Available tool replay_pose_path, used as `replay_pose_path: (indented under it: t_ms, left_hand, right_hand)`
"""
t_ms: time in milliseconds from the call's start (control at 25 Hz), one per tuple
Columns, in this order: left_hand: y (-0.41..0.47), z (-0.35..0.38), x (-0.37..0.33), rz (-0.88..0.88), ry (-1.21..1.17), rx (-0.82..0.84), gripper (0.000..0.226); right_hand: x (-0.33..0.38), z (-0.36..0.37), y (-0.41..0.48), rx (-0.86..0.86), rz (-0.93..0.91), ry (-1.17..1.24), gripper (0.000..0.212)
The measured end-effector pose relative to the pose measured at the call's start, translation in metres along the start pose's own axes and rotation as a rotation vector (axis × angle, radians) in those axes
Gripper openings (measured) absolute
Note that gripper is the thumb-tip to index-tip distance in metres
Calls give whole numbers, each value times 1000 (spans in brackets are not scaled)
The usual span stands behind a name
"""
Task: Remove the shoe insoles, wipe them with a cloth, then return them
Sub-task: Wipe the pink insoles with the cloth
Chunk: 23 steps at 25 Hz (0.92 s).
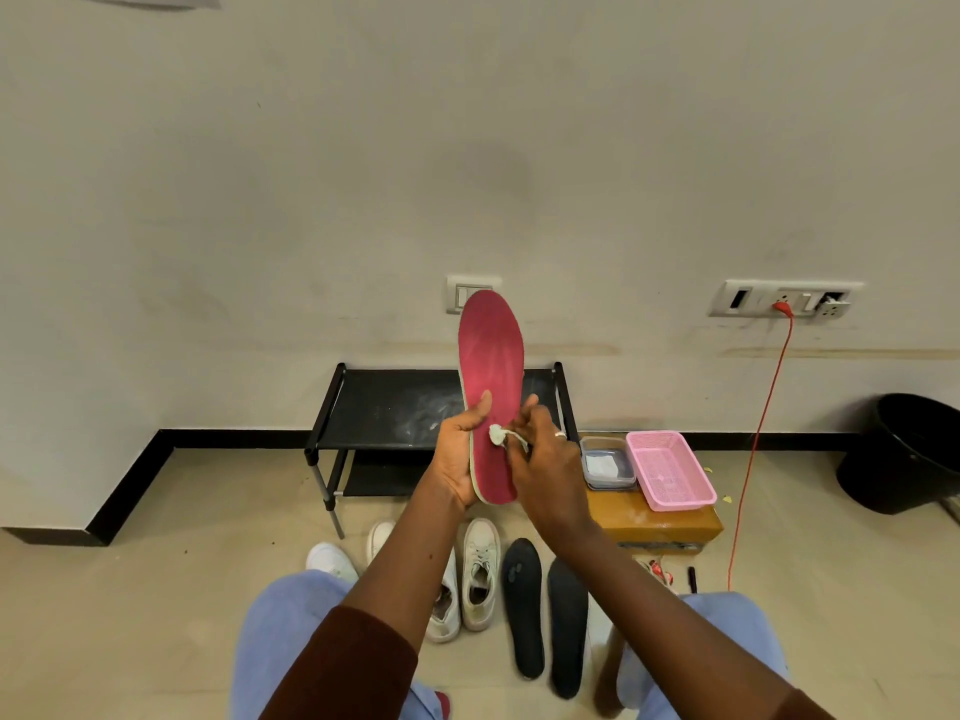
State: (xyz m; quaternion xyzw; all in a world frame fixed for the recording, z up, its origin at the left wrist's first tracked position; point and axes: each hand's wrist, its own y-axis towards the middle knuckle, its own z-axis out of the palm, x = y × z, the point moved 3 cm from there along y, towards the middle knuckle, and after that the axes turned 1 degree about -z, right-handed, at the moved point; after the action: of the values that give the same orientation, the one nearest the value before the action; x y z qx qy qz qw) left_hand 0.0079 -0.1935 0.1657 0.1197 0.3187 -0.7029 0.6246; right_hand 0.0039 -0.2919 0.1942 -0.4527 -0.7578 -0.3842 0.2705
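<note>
A red insole [491,366] stands upright, toe end up, in front of the wall. My left hand [460,459] grips its lower left edge with the thumb over the front. My right hand [545,470] pinches a small white cloth [497,434] and presses it against the insole's lower half. Two black insoles [523,605] lie side by side on the floor. A pair of white sneakers [480,574] stands to their left, partly hidden by my left forearm.
A black shoe rack [395,407] stands against the wall. To its right a cardboard box [654,522] carries a pink basket [670,470] and a clear container [608,462]. An orange cable [753,449] hangs from a wall socket. A black bin [909,454] sits far right.
</note>
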Motion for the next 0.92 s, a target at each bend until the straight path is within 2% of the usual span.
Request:
replay_pose_path:
  t_ms: [160, 440, 760, 800, 920]
  left_hand:
    - [3, -5, 5, 13, -4, -29, 43]
    - [7, -10, -4, 49, -69, -1, 46]
    - [18, -12, 0, 67, -199, 119, 81]
    - [18, -11, 1, 60, -200, 113, 79]
    - [17, -13, 2, 58, -204, 47, 54]
  right_hand:
    - [2, -6, 33, -62, 27, -4, 18]
    - [2, -9, 19, 45, -4, 20, 19]
    - [-1, -7, -17, 54, -85, 55, 18]
    - [-1, -7, -19, 56, -86, 61, 17]
    - [2, -8, -24, 94, -105, 66, 19]
